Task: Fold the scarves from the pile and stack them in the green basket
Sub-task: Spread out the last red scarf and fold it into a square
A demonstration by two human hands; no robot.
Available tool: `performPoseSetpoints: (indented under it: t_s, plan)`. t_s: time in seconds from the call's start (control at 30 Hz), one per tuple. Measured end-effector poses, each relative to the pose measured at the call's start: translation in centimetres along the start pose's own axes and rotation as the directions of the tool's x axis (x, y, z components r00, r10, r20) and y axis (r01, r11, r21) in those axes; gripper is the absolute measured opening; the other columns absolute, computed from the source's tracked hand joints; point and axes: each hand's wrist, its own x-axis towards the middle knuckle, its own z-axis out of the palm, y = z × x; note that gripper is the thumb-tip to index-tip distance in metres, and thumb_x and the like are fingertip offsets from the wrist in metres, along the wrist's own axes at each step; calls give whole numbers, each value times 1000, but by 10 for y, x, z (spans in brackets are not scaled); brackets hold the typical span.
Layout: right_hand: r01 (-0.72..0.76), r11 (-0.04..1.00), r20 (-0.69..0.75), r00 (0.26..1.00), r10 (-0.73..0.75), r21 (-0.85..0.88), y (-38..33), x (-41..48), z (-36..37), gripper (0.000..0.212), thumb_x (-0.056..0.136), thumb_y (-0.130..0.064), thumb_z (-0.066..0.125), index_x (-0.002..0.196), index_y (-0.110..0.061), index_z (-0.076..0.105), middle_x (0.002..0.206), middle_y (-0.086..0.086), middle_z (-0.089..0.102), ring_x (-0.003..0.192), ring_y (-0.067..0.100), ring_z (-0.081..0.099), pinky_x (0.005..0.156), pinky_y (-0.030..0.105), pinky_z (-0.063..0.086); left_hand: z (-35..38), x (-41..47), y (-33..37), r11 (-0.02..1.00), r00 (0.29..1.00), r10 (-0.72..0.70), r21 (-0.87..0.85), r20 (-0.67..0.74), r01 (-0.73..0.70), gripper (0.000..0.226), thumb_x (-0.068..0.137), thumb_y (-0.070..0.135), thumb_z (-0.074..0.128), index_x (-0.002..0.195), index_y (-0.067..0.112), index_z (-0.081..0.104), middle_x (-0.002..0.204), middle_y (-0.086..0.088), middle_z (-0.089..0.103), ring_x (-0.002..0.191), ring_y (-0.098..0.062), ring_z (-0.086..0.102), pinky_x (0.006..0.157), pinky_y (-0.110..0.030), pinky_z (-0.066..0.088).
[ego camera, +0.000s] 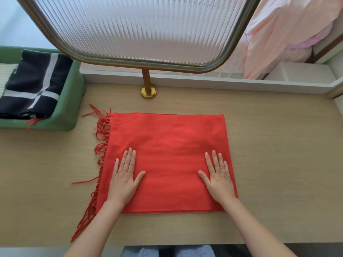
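A red scarf [167,141] lies folded into a flat rectangle on the wooden table, its fringe trailing off the left edge. My left hand [125,175] lies flat on its near left part, fingers straight. My right hand [218,175] lies flat on its near right part, fingers spread. At the far left stands the green basket [69,108]. Inside it lies a folded black scarf with white stripes [33,84], a cream one [6,76] shows beside it, and red fringe strands hang over the basket's near rim.
A ribbed glass screen [139,28] in a brass frame rises on a brass post [147,84] just behind the scarf. A white ledge [204,80] borders the table's far side, with pink bedding [287,34] beyond at the right. The table's near edge runs below my forearms.
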Motion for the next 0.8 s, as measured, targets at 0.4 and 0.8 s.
performPoseSetpoints:
  t_s: [0.4, 0.8]
  plan:
    - [-457, 341, 169, 766, 621, 821, 44, 37, -55, 26, 79, -8, 74, 102, 1, 67, 81, 5, 64, 76, 19, 60, 71, 31, 47, -12, -4, 97, 893, 997, 3, -448, -76, -37, 52, 95, 39, 34, 137, 12, 50, 147, -5, 44, 137, -19, 39, 114, -22, 18]
    - [-327, 127, 300, 935, 191, 936, -69, 27, -92, 13, 84, 4, 65, 86, -6, 57, 79, 12, 63, 62, 17, 65, 53, 28, 57, -34, -1, 168, 215, 923, -64, -898, 379, 384, 60, 64, 36, 79, 120, 32, 55, 115, 14, 64, 107, 2, 61, 92, -18, 47]
